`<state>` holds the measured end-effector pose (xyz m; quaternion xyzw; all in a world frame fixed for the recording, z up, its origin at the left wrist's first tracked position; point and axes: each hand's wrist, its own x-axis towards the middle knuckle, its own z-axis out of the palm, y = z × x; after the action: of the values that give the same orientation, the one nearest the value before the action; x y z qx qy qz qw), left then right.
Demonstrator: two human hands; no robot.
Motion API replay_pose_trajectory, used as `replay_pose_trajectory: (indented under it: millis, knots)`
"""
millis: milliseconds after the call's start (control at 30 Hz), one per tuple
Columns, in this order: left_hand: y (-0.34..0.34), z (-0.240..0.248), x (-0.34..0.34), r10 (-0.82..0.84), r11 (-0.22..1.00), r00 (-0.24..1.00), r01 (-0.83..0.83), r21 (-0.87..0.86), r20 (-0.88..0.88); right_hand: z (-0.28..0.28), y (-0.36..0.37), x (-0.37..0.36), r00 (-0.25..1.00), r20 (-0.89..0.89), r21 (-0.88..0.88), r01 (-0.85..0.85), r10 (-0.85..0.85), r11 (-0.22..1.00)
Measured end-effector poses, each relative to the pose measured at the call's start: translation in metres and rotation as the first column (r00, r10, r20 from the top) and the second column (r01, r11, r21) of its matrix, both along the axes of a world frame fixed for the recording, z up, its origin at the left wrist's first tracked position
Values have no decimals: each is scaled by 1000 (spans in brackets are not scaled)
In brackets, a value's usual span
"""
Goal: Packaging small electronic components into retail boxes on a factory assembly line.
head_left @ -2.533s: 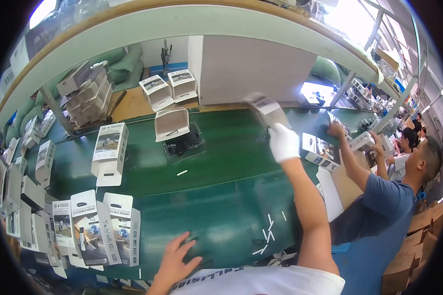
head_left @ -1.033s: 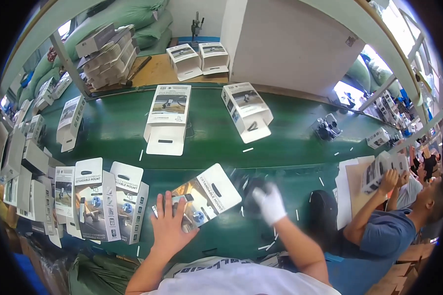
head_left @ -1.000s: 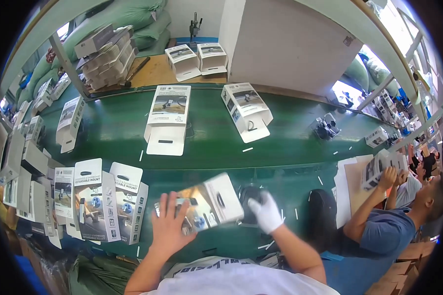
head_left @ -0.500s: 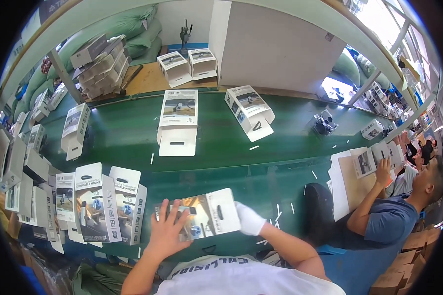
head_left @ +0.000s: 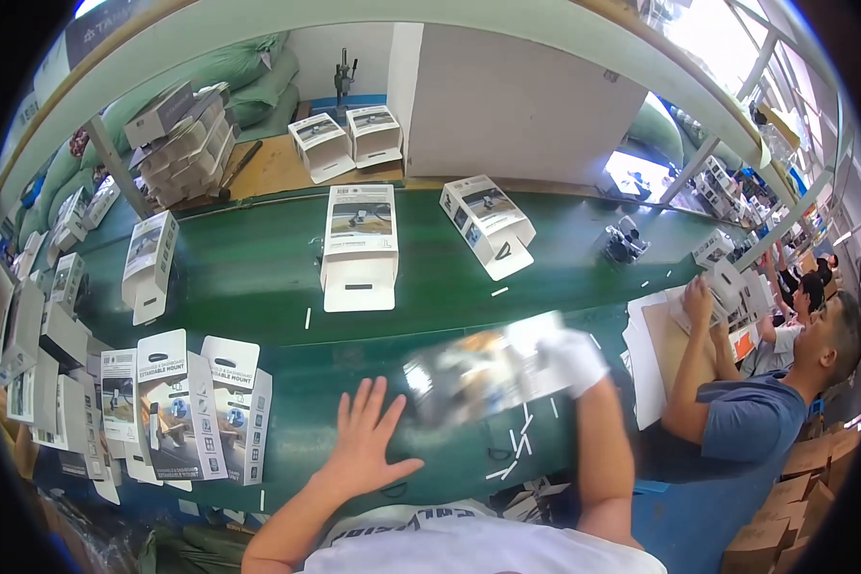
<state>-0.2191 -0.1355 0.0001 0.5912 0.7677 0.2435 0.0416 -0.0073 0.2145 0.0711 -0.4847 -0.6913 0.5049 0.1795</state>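
Observation:
My bare left hand [head_left: 365, 448] is held open over the green work surface [head_left: 320, 383], its fingers spread and holding nothing. In my right hand [head_left: 578, 364], which wears a white glove, is a printed cardboard box [head_left: 471, 375], gripped by its white flap end. Both the box and the glove are smeared by motion, so the fingers show poorly. The box is tilted, apart from my left hand. At my left stand several similar upright boxes [head_left: 170, 411] with tall white flaps.
Open-flapped boxes lie on the green belt ahead, one in the middle [head_left: 360, 244] and another to its right [head_left: 488, 225]. A metal-looking part [head_left: 626, 240] sits farther right. White strips [head_left: 515, 445] are scattered near my right arm. A co-worker [head_left: 751, 411] sits at the right.
My right hand has swung the box right and away from me. My left hand has let go of it and moved slightly right with fingers spread. The view has shifted a little.

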Motion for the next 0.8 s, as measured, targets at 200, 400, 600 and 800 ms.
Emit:
replay_pose_trajectory:
  millis: [200,400,600,800]
  knots:
    - [-55,-21,5,72,994,901,-100,43,428,53,56,6,737,99,871,261,-668,417]
    - [-34,-4,14,10,998,930,-35,61,368,1,92,-175,762,573,744,-330,-302,581]
    - [-43,-4,6,35,990,934,-82,117,354,-29,145,-187,893,306,702,23,-330,712]
    - [-33,-8,6,33,980,822,-139,145,568,7,122,-156,769,422,741,13,-480,672]
